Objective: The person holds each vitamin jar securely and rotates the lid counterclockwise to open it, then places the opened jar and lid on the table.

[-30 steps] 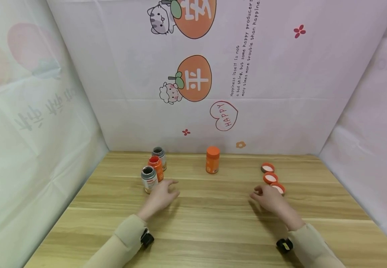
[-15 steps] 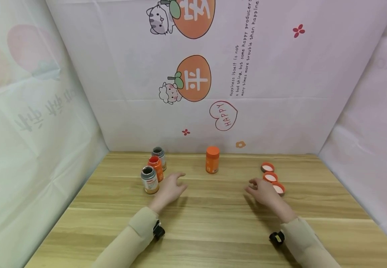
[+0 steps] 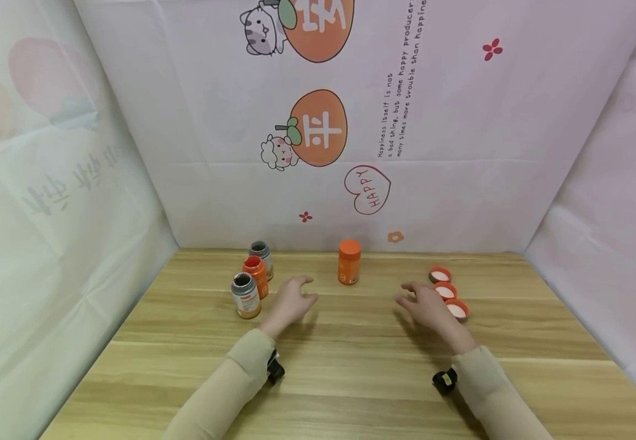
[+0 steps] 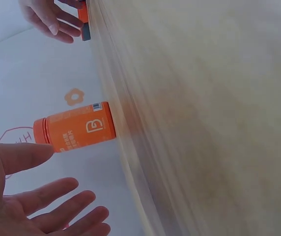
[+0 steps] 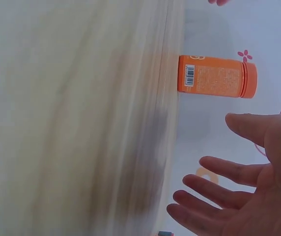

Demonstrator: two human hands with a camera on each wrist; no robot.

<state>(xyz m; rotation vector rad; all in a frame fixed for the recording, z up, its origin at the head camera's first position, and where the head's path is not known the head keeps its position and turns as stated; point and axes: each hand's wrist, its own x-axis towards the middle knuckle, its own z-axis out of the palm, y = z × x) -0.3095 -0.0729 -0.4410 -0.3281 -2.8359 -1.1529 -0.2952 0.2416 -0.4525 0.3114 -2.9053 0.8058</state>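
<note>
An orange bottle (image 3: 349,264) with its orange cap on stands upright near the back middle of the table. My left hand (image 3: 291,299) hovers to its front left, thumb and fingers spread and holding nothing. To the bottle's front right is my right hand (image 3: 423,303), also unfolded, with nothing between thumb and fingers. In the left wrist view the bottle (image 4: 79,127) shows beyond the thumb; in the right wrist view its barcode side (image 5: 211,76) faces the camera. Beside my right hand lie three caps, the nearest cap (image 3: 457,309) with its white inside up.
Three uncapped bottles stand in a slanting row at the left: a grey-necked bottle (image 3: 246,297) in front, an orange bottle (image 3: 256,275), and another grey bottle (image 3: 261,259) behind. White printed sheets (image 3: 230,195) wall the wooden table (image 3: 350,379) at the back and sides.
Both hands have moved inward and forward toward the capped orange bottle. The left has come away from the uncapped bottles, the right from the caps, and the right hand's fingers have spread.
</note>
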